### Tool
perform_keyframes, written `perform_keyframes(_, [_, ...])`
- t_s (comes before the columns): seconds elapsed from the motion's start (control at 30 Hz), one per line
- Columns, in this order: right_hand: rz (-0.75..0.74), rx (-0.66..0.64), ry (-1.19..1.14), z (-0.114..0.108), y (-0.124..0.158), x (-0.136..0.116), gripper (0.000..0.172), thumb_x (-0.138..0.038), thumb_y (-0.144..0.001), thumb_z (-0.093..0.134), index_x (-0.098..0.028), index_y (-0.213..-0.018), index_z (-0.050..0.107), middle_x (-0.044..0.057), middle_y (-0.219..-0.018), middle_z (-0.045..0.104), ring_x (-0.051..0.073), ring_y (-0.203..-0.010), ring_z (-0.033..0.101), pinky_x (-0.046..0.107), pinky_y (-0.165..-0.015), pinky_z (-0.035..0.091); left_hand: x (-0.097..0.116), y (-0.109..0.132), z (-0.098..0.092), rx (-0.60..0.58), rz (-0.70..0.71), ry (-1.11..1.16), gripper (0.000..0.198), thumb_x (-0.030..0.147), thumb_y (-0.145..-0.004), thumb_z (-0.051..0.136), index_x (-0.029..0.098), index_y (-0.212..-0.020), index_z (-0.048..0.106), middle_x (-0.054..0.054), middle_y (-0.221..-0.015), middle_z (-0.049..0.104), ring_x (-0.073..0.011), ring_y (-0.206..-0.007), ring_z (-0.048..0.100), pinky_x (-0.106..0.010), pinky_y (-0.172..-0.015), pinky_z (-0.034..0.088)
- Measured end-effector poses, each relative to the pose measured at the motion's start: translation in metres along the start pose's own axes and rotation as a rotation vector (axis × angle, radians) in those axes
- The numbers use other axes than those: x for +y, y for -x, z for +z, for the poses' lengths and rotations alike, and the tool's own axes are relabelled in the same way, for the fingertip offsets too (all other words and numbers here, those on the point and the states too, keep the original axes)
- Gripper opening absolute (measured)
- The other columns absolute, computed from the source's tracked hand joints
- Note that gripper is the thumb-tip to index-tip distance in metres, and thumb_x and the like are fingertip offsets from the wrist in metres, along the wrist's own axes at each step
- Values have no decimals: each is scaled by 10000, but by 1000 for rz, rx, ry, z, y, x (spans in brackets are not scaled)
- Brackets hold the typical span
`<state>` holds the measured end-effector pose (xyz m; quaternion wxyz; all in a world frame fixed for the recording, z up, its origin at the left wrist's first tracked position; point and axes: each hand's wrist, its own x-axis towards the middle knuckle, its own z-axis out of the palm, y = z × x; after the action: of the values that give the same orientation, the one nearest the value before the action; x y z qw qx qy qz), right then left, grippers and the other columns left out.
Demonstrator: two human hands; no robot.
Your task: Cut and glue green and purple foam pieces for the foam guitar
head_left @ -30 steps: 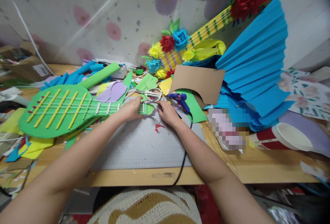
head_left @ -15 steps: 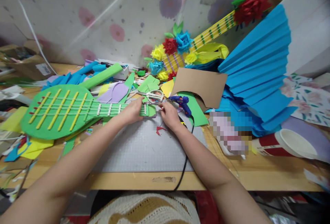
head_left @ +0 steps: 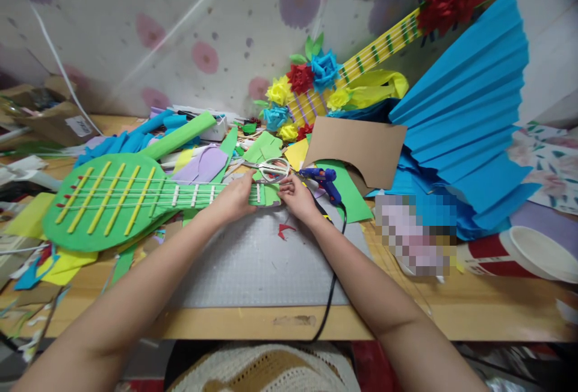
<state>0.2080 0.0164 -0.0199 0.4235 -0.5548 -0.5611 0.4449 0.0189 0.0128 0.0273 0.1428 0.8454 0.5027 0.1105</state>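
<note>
A green paper lute (head_left: 103, 205) lies across the left of the table, with yellow strips and light strings on its round body and white bars along its neck. My left hand (head_left: 235, 196) is wrapped around the neck near its narrow end. At the tip of that end, the fingers of my right hand (head_left: 297, 196) are bent and pinch its edge; their exact contact is partly hidden. Just beyond both hands rest white-handled scissors (head_left: 274, 169). Near my right hand lies a blue glue gun (head_left: 323, 180) with a black cord.
Under my hands is a grey cutting mat (head_left: 253, 265) with red scraps (head_left: 285, 230). Brown cardboard (head_left: 361, 145), a blue pleated paper fan (head_left: 469, 109) and a paper bucket (head_left: 490, 255) stand right. Behind leans a yellow paper guitar (head_left: 379, 49) with paper flowers; coloured scraps crowd the left.
The view has shifted slightly, so most things appear a little further right. My right fingers have closed in on the tip of the lute's neck. My left hand keeps its hold.
</note>
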Motion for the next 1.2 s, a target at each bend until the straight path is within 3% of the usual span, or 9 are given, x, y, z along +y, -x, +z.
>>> perform_keyframes(0.13, [38, 15, -156, -2, 0, 2, 242, -161, -596, 575, -212, -763, 407, -59, -688, 533, 97, -621, 545, 223, -595, 430, 2, -1, -4, -41, -40, -19, 942, 264, -604, 740, 134, -1352, 182, -185, -1248, 557, -313, -1142, 545, -379, -888, 444])
perform_keyframes(0.33, [25, 8, -257, -2, 2, 0, 267, -191, -562, 591, -212, -722, 379, -68, -696, 514, 86, -622, 507, 218, -603, 407, 9, -2, -12, -73, -86, -95, 970, 293, -601, 757, 131, -1362, 179, -181, -1203, 593, -327, -1114, 564, -365, -828, 460])
perform_keyframes(0.73, [40, 48, -225, 4, 0, 4, 261, -179, -605, 567, -221, -750, 354, -65, -716, 541, 93, -632, 539, 226, -627, 417, 13, -2, -11, -94, -89, -195, 953, 342, -636, 729, 129, -1384, 178, -171, -1149, 624, -328, -1014, 616, -355, -761, 474])
perform_keyframes(0.87, [-11, 25, -67, -3, 5, -2, 220, -195, -665, 555, -224, -777, 368, -45, -743, 569, 116, -674, 576, 272, -684, 455, 11, -1, -12, -97, -87, -207, 923, 338, -667, 697, 135, -1389, 160, -165, -1148, 627, -314, -1010, 619, -350, -766, 467])
perform_keyframes(1.0, [-161, 69, 237, -18, 6, -23, 147, -183, -740, 515, -222, -840, 414, 17, -851, 607, 153, -786, 602, 329, -771, 464, 6, 0, -17, -70, -96, -199, 914, 369, -681, 687, 144, -1393, 160, -158, -1152, 627, -301, -1045, 605, -338, -792, 458])
perform_keyframes(1.2, [-262, 92, 605, -20, -28, -68, 218, -109, -783, 448, -172, -986, 494, 96, -1024, 616, 190, -920, 594, 343, -827, 456, 1, -2, -19, -81, -115, -221, 917, 373, -681, 679, 130, -1396, 157, -162, -1138, 635, -302, -1007, 622, -341, -786, 461])
